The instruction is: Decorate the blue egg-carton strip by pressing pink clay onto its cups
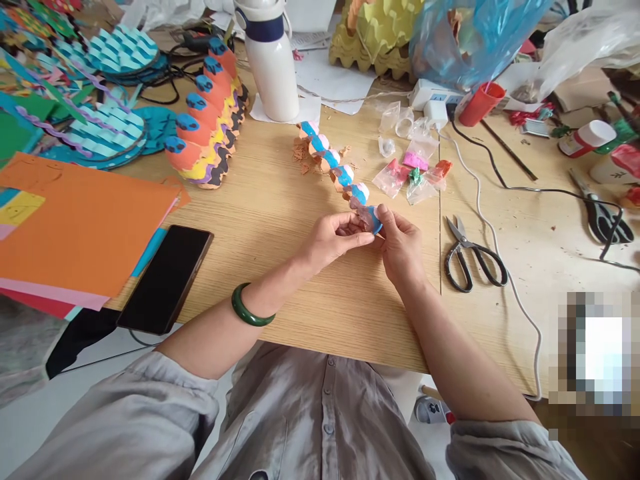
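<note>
A strip of egg-carton cups (331,159), coloured blue, pink and orange, lies slantwise on the table. Its near end is between my two hands. My left hand (336,241) pinches the end cup from the left, thumb and fingers at its lower edge. On the other side, my right hand (401,241) has thumb and fingers closed on the same blue cup. Brownish-purple stuff shows on that cup near my left fingertips; what it is I cannot make out. Orange crumbs (301,152) lie beside the strip's far part.
Black-handled scissors (465,250) lie right of my hands, near a white cable (480,193). Small bags of coloured clay (415,167) lie beyond. A phone (167,277), paper sheets (80,230) and a painted egg-carton piece (207,123) are left; a white bottle (273,70) stands behind.
</note>
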Tool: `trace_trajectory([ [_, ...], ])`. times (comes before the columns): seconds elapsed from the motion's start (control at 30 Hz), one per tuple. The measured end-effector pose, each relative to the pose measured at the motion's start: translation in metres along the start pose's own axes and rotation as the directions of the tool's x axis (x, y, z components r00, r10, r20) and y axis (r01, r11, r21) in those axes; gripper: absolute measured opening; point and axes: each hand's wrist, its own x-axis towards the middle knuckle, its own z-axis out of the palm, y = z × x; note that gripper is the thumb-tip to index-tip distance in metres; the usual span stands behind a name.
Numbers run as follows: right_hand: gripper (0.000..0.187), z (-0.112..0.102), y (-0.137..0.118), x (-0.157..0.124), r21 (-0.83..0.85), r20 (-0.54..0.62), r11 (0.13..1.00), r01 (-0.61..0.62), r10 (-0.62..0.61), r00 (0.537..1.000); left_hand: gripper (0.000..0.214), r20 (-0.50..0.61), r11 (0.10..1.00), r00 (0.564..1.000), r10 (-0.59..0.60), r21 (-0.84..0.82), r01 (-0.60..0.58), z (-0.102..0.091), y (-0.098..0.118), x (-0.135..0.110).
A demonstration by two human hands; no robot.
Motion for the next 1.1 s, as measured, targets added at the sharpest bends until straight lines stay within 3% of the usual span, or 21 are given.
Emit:
trace_trajectory([
  [0.13, 0.049, 0.0, -0.002, 0.0, -0.036, 0.025, 0.999, 0.038, -0.037, 0.999, 0.038, 0.007, 0.98, 0.991, -0.13, -0.152, 0.13, -0.002, 0.003, 0.0],
  [0.4, 0.046, 0.002, 0.001, -0.002, -0.021, 0.028, 1.0, 0.021, -0.021, 0.999, 0.029, -0.123, 0.999, 0.992, 0.036, 0.024, -0.033, -0.001, -0.001, 0.002],
  [0.53, 0.043, 0.001, 0.002, -0.001, -0.005, 0.032, 1.0, 0.013, -0.013, 0.999, 0.02, -0.137, 0.999, 0.99, 0.038, 0.029, -0.034, 0.0, -0.001, 0.002],
  [0.7, 0.045, -0.002, 0.002, 0.002, 0.005, 0.007, 0.999, 0.038, -0.038, 0.999, 0.02, -0.009, 0.997, 0.998, -0.067, -0.044, 0.066, -0.002, 0.002, 0.0],
  [0.8, 0.048, -0.002, 0.003, 0.004, -0.011, 0.001, 1.0, 0.026, -0.026, 1.0, 0.037, 0.067, 0.996, 0.994, -0.09, -0.016, 0.092, -0.004, 0.003, -0.001],
  [0.93, 0.048, -0.002, 0.004, 0.003, -0.04, 0.005, 0.999, 0.029, -0.029, 1.0, 0.037, 0.022, 0.985, 0.999, 0.038, 0.166, -0.042, -0.007, -0.003, 0.0],
  [1.1, 0.048, 0.002, 0.004, -0.001, 0.022, 0.037, 1.0, -0.004, 0.003, 0.999, 0.027, -0.018, 0.926, 0.973, 0.232, 0.311, -0.215, -0.006, -0.011, 0.001],
])
